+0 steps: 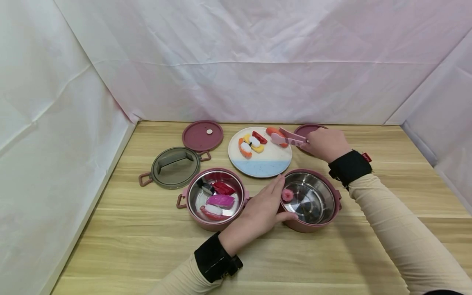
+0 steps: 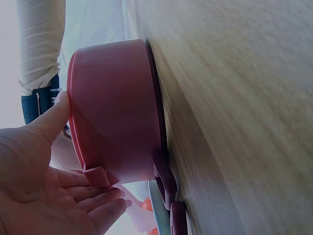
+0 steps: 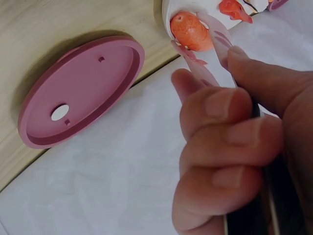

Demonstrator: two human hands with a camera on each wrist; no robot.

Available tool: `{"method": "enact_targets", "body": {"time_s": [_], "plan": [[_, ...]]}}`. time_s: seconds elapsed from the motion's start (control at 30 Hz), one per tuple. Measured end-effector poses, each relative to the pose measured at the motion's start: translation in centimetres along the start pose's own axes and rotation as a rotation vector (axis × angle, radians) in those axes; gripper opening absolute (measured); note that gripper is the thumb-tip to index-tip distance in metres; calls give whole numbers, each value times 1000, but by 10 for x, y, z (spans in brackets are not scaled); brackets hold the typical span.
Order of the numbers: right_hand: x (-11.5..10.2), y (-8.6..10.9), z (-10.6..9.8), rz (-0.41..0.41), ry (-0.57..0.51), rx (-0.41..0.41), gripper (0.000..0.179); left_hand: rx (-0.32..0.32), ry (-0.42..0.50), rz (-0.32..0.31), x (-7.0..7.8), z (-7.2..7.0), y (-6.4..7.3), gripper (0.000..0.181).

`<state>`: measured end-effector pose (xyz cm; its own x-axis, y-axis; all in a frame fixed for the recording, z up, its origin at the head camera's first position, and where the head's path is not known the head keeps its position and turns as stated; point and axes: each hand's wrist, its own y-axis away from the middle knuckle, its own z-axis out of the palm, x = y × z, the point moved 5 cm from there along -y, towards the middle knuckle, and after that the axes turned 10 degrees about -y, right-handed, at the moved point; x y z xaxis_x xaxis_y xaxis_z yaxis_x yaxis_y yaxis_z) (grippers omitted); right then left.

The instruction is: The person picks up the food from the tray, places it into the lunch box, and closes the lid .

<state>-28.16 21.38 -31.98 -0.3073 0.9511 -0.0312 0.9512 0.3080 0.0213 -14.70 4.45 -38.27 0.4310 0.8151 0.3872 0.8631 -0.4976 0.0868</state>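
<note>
My right hand (image 1: 325, 144) holds pink-tipped tongs (image 1: 293, 140) over the back right of a round plate (image 1: 258, 167). The tong tips stand on either side of an orange toy food piece (image 3: 190, 32); whether they squeeze it I cannot tell. My left hand (image 1: 259, 211) rests with straight fingers on the near left side of the right pot (image 2: 115, 112), thumb on its rim. Inside that steel-lined pot lies a small pinkish-red piece (image 1: 287, 195). Toy sushi (image 1: 245, 148), yellow pieces and a red piece (image 1: 259, 137) also lie on the plate.
Left of my left hand stands a second pot (image 1: 215, 225) holding several toy pieces, including a magenta one (image 1: 220, 200). A handled lid (image 1: 175, 174) and a maroon lid (image 1: 197, 139) lie behind it. Another maroon lid (image 3: 83, 93) lies near my right hand. White cloth (image 1: 250, 90) hangs behind.
</note>
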Motion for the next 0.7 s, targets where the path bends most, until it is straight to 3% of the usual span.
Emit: {"method": "enact_targets", "body": {"time_s": [0.33,0.7], "plan": [[-1,2,1,-29,11,80,51,-3,1,-1,-1,1,-1,98],[4,7,2,-37,-1,110,47,-5,-6,-5,-1,2,-1,99]]}}
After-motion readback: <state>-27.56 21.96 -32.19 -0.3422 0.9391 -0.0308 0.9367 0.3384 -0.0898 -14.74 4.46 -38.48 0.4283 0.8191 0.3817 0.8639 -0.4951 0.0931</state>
